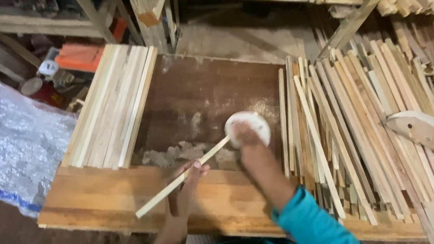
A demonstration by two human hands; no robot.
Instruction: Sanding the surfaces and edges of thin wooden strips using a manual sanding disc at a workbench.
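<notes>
Stacked slats (pixel 112 105) left on workbench (pixel 102 197), loose sticks (pixel 346 130) right, round disc (pixel 249 127) between, shavings (pixel 174 154) before it.

A worn wooden bench (pixel 107 199) fills the frame's middle; rough timber shelving (pixel 33 22) crosses the top, clear plastic sheeting (pixel 15 147) lies left.

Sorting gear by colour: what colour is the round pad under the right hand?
White: the round pad under the right hand, clearest in the head view.
</notes>
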